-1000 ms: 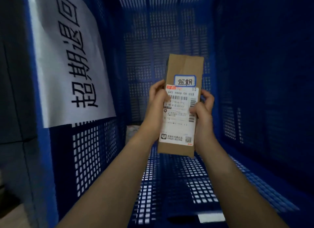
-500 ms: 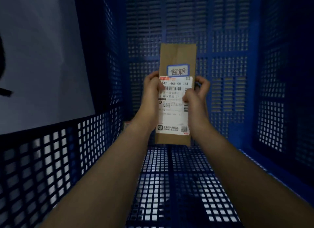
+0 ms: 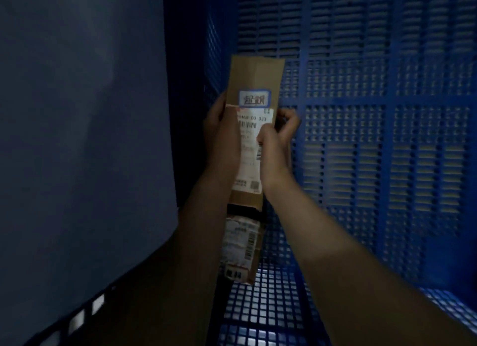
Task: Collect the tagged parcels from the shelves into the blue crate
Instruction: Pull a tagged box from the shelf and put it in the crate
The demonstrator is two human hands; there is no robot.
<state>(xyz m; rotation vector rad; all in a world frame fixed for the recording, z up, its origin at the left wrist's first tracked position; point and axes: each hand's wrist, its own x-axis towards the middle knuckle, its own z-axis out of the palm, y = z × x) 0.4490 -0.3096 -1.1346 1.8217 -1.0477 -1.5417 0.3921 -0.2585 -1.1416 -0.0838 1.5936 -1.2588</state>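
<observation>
A long brown cardboard parcel [image 3: 255,77] with a white shipping label and a blue-edged handwritten tag is held upright inside the blue crate [image 3: 361,152]. My left hand [image 3: 219,136] grips its left edge. On its right edge my right hand [image 3: 277,141] is closed, thumb on the label. Below it a second labelled parcel [image 3: 241,245] lies on the crate floor, against the left wall, partly hidden by my left forearm.
The crate's perforated blue walls rise ahead and to the right. A large white paper sheet [image 3: 85,113] covers the outside of the left wall. The mesh floor [image 3: 260,307] shows between my forearms.
The view has swung right and closer into the crate. The held parcel has gone deeper toward the left corner, and the second parcel on the floor has come into sight.
</observation>
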